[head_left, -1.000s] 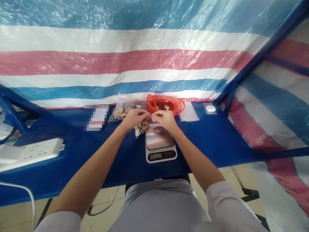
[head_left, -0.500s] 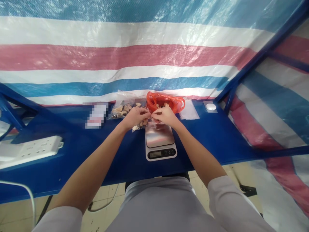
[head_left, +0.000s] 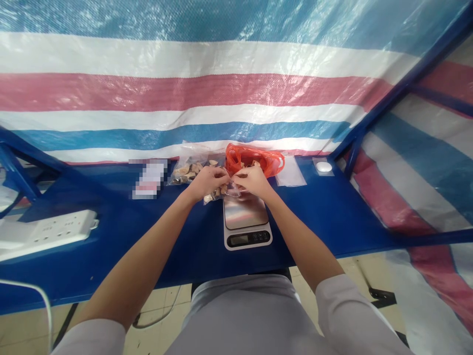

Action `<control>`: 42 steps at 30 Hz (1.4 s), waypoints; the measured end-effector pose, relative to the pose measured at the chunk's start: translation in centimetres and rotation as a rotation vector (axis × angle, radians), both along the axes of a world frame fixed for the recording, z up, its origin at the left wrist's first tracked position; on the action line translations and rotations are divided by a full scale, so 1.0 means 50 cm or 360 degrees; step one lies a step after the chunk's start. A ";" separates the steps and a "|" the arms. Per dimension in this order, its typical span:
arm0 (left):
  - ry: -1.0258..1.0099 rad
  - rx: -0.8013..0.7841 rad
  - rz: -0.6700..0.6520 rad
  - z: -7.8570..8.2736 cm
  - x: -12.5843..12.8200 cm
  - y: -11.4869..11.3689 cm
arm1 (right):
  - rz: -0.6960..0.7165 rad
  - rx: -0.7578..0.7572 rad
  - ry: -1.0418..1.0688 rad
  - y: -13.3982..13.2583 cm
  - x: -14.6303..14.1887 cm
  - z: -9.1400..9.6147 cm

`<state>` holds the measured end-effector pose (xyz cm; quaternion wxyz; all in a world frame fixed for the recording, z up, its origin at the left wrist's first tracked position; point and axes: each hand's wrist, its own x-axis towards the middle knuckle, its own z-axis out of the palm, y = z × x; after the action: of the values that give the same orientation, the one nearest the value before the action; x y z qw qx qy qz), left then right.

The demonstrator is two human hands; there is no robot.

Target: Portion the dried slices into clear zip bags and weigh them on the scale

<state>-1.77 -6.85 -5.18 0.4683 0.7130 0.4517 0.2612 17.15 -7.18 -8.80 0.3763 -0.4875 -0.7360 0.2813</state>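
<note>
Both of my hands pinch a small clear plastic bag that holds several brownish pieces. My left hand has its fingers closed on the bag's upper edge. Close beside it, my right hand grips the bag's other side. The bag hangs at the far left edge of a white kitchen scale with a shiny top plate. Behind my right hand sits a red plastic bag with similar pieces inside. A larger clear bag of pale brown slices lies behind my left hand.
A stack of clear empty bags lies right of the red bag, with a white round object in a small bag beyond. A blurred-out card lies left. A power strip is on the blue table's left. Striped sheeting closes the back.
The view has tilted up slightly, so everything sits a little lower. My hands stay at the small bag; its edge now shows more between them, above the scale.
</note>
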 end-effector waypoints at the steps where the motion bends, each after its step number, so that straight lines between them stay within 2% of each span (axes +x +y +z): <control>1: -0.0003 -0.0003 -0.0001 0.001 0.000 0.000 | -0.0014 0.0013 -0.0014 0.000 0.000 0.001; 7: 0.0000 -0.0014 0.0002 0.010 -0.002 -0.002 | -0.0084 0.0009 0.0025 -0.007 -0.005 0.010; 15: -0.0025 -0.0054 -0.0045 0.003 -0.010 0.001 | -0.0191 0.0040 -0.0009 -0.014 -0.016 0.009; 19: 0.0109 0.0138 0.0052 -0.004 -0.033 0.011 | -0.0293 -0.0048 0.0117 -0.008 0.002 0.011; 22: 0.0164 0.0175 0.0113 -0.006 -0.046 0.013 | -0.0190 -0.0125 0.0153 -0.007 0.016 0.015; 27: 0.0135 0.0152 0.0131 0.003 -0.026 0.006 | -0.0107 -0.0007 0.0012 -0.016 0.007 0.023; 35: 0.0453 0.0454 0.0260 0.022 0.003 0.009 | -0.0068 0.0066 -0.0110 -0.017 -0.005 0.041; 42: 0.0388 0.0410 0.0310 0.010 0.001 0.013 | 0.0013 -0.0140 -0.0049 -0.017 -0.004 0.039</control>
<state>-1.70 -6.19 -4.69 0.2875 0.7464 0.5347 0.2727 16.93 -8.03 -6.86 0.3419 -0.5048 -0.7307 0.3073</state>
